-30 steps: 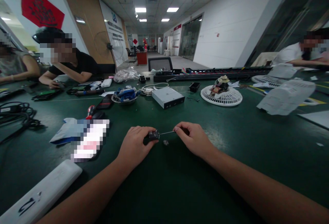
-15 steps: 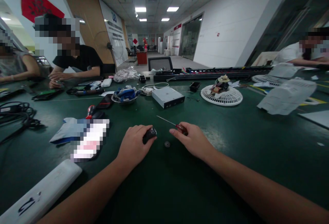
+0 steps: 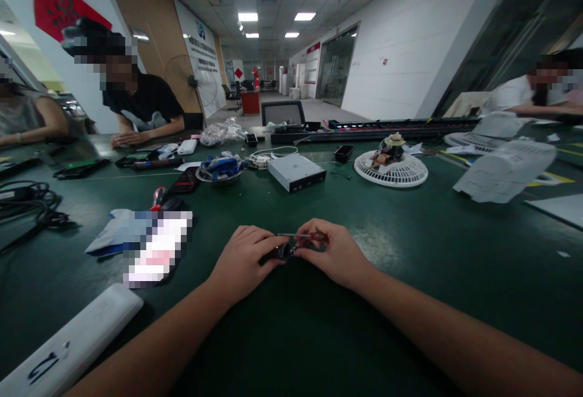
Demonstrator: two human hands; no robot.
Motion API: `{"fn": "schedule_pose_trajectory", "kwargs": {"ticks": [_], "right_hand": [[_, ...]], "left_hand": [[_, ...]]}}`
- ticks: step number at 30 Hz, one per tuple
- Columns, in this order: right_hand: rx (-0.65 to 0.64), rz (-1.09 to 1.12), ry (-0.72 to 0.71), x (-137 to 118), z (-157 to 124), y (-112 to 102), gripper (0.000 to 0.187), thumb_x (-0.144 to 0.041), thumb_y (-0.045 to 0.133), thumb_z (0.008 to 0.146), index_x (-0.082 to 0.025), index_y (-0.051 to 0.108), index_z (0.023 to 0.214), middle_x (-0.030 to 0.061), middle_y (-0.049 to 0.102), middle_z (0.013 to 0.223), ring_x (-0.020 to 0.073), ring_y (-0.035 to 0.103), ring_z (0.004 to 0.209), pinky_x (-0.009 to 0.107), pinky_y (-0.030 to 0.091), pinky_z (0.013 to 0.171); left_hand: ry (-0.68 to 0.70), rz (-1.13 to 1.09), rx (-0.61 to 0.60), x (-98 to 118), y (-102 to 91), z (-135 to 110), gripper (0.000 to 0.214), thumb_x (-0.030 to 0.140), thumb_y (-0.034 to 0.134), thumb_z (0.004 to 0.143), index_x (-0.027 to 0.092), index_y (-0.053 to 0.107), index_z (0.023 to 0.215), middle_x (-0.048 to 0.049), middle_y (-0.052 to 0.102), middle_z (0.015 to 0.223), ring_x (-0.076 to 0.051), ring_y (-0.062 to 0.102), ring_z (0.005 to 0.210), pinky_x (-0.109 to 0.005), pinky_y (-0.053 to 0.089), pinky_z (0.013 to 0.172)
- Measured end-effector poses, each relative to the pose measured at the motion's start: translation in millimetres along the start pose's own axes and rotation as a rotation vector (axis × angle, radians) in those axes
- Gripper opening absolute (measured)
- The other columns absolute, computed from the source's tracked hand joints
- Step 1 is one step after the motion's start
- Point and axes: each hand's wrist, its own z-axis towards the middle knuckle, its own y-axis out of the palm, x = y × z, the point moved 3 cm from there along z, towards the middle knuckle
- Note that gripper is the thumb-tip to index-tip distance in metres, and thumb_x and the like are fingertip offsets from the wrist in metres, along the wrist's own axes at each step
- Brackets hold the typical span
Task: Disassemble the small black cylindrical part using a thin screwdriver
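My left hand (image 3: 241,261) is closed around a black cylindrical part (image 3: 283,252), whose open round end faces right. Against that end, my right hand (image 3: 336,255) pinches a small dark piece (image 3: 293,252) between thumb and finger; its exact shape is mostly hidden. The same hand also keeps hold of a screwdriver (image 3: 316,237) with a reddish handle, its thin shaft pointing left above the cylinder. Both hands are close together over the green table (image 3: 291,330).
Beyond my hands stand a grey disc drive (image 3: 296,172), a bowl with blue cloth (image 3: 221,169) and a white fan grille (image 3: 392,171). On the left lie a phone (image 3: 159,248), a white case (image 3: 73,342) and black cables (image 3: 31,206). Several people sit around the table.
My right hand has moved left to the cylinder. The small round piece has left the tabletop and appears to be in my right fingers. The screwdriver shaft is now nearly level.
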Motion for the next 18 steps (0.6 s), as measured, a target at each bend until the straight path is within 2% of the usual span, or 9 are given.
{"fn": "schedule_pose_trajectory", "kwargs": {"ticks": [3,7,14,18], "right_hand": [[-0.01,0.05,-0.041,-2.6,-2.0,1.6,0.013,-0.021,0.071,0.076,-0.019,0.058,0.074,0.0015,0.067,0.082,0.0146,0.061,0.071,0.028,0.047,0.066],[-0.008,0.023,-0.086,-5.9,-4.5,3.4,0.026,-0.018,0.069,0.075,-0.02,0.046,0.064,0.0006,0.065,0.079,0.0141,0.059,0.07,0.028,0.046,0.066],[-0.094,-0.047,0.004,-6.9,-5.9,5.6,0.018,-0.024,0.072,0.072,-0.02,0.055,0.073,-0.004,0.053,0.065,0.0118,0.049,0.06,0.024,0.039,0.056],[-0.069,-0.041,0.044,-7.0,-6.3,5.4,0.024,-0.03,0.072,0.073,-0.02,0.05,0.069,-0.0049,0.052,0.062,0.0109,0.046,0.056,0.024,0.035,0.052]], "left_hand": [[0.094,0.0,-0.003,4.4,-0.2,-0.7,0.035,0.026,0.068,0.084,0.026,0.062,0.118,-0.0041,0.069,0.102,-0.022,0.06,0.094,-0.039,0.042,0.083],[0.17,0.006,0.011,7.3,-0.4,-2.9,0.034,0.029,0.063,0.088,0.025,0.061,0.122,-0.0061,0.069,0.102,-0.021,0.06,0.093,-0.039,0.044,0.083],[0.269,0.015,0.03,11.0,-1.3,-5.0,0.029,0.025,0.056,0.092,0.024,0.059,0.121,-0.0053,0.07,0.107,-0.02,0.062,0.096,-0.039,0.044,0.087],[0.26,-0.005,0.067,10.7,-3.9,-4.3,0.028,0.022,0.059,0.09,0.022,0.059,0.118,-0.0048,0.069,0.106,-0.019,0.062,0.095,-0.038,0.044,0.087]]}}
